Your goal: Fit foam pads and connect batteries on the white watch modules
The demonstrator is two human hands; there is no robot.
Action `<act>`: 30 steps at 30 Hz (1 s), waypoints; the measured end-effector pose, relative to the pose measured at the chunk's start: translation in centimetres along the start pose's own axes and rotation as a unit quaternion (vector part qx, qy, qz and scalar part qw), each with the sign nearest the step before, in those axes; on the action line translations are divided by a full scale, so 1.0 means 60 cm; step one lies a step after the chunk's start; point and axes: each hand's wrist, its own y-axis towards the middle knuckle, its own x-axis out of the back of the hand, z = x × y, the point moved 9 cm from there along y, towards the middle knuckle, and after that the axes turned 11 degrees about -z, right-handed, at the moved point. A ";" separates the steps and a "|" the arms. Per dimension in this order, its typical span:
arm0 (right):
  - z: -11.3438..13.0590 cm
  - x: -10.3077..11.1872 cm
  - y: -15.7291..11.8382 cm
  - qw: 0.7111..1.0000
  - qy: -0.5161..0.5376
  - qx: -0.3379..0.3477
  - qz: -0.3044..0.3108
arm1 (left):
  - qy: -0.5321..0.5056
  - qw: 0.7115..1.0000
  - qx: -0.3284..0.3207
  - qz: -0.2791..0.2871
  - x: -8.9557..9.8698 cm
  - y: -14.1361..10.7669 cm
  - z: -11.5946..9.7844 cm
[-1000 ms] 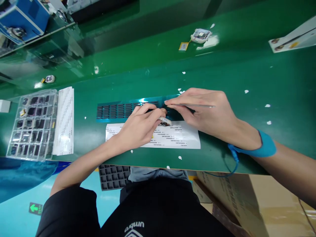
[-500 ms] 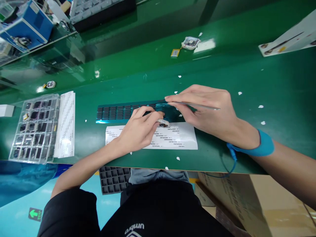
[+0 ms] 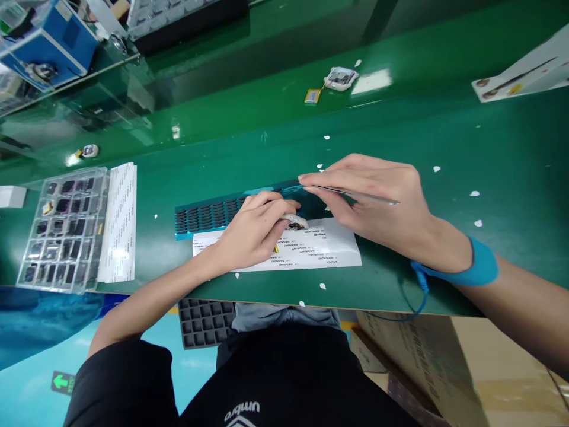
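Note:
My left hand (image 3: 255, 232) is closed around a small white-cased electronic device (image 3: 297, 222), most of it hidden by the fingers. A yellow bit of it shows below the palm. Tweezers (image 3: 362, 194) lie in my right hand (image 3: 380, 198), whose thumb and forefinger pinch together at the right part of a blue film strip (image 3: 182, 236). Rows of small black pieces (image 3: 208, 214) cover the strip's left part. My left fingertips rest over the strip. Under my left hand lies a white printed sheet (image 3: 335, 246). A blue wrist strap (image 3: 480, 261) circles my right wrist.
At left stands a clear compartment tray (image 3: 60, 231) of small dark parts, beside white printed strips (image 3: 119, 222). Another white device (image 3: 341, 78) with a wired yellow battery (image 3: 312, 96) lies farther back. White scraps (image 3: 475, 193) dot the green table. A white holder (image 3: 511, 83) stands at right.
The blue film strip has turned slightly, its left end swinging toward me. A yellow bit now shows under my left palm. Both hands keep nearly the same place and grip.

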 end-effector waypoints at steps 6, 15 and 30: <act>0.002 0.000 -0.001 1.000 0.013 -0.005 0.001 | -0.012 1.000 -0.012 -0.006 -0.003 0.002 0.001; 0.014 0.014 0.006 0.999 0.002 0.032 -0.033 | -0.029 0.961 -0.210 -0.176 0.063 -0.017 -0.057; 0.024 0.016 0.004 0.996 -0.012 0.066 -0.057 | -0.220 0.906 0.127 -0.339 0.114 -0.013 0.026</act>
